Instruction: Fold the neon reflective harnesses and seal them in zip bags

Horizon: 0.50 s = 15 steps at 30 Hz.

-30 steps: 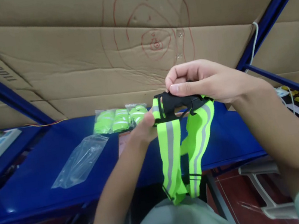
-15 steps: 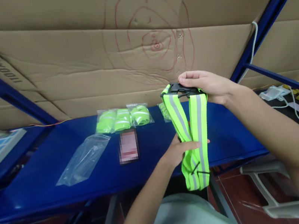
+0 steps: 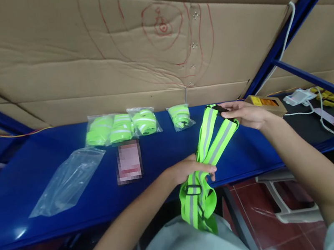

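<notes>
A neon-green reflective belt [image 3: 221,141] with grey stripes is stretched between my two hands over the front of the blue table. My right hand [image 3: 246,113] grips its upper end at the black buckle [image 3: 220,108], fingers closed. Lower down, my left hand [image 3: 194,168] is wrapped around the gathered straps. Below that hand the loose loops hang toward my lap, and a black slider [image 3: 193,189] shows on them. Behind the hands, a bagged green belt [image 3: 180,116] sits alone near the cardboard.
Several bagged green belts [image 3: 120,128] stand along the back of the blue table [image 3: 173,204]. An empty clear plastic bag [image 3: 68,183] and a blurred-out card [image 3: 128,161] lie at left. A cardboard box [image 3: 267,105] and white cable are at right. A white stool [image 3: 288,198] stands below.
My right hand has lowered and moved right with the buckle end. The left hand has slid slightly down and left, and the belt now slants, its lower loops bunched. The view has shifted too.
</notes>
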Each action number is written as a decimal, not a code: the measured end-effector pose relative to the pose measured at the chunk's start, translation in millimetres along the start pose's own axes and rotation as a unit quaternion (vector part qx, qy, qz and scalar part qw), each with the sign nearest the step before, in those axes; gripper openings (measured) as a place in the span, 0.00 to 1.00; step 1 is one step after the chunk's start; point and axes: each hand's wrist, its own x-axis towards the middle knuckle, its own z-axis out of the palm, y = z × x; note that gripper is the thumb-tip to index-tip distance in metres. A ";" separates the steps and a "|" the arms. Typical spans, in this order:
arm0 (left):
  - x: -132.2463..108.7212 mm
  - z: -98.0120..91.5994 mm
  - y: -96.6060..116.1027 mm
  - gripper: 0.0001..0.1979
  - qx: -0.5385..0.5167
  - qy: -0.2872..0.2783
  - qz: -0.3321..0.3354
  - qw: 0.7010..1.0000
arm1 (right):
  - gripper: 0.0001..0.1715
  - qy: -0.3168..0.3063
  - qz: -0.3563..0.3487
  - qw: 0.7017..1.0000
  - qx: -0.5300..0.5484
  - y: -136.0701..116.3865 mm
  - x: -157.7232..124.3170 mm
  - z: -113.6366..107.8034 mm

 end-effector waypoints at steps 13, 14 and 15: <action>29.9 -2.7 -24.9 0.26 -0.144 -0.012 -0.065 0.987 | 0.38 0.157 -0.113 0.942 -0.273 57.6 57.6 -22.9; 31.2 -3.2 -24.7 0.26 -0.148 -0.007 -0.067 0.987 | 0.37 0.162 -0.121 0.936 -0.288 58.2 58.5 -22.0; 32.6 -3.9 -24.0 0.26 -0.151 0.001 -0.065 0.986 | 0.36 0.166 -0.129 0.930 -0.301 58.9 58.9 -20.3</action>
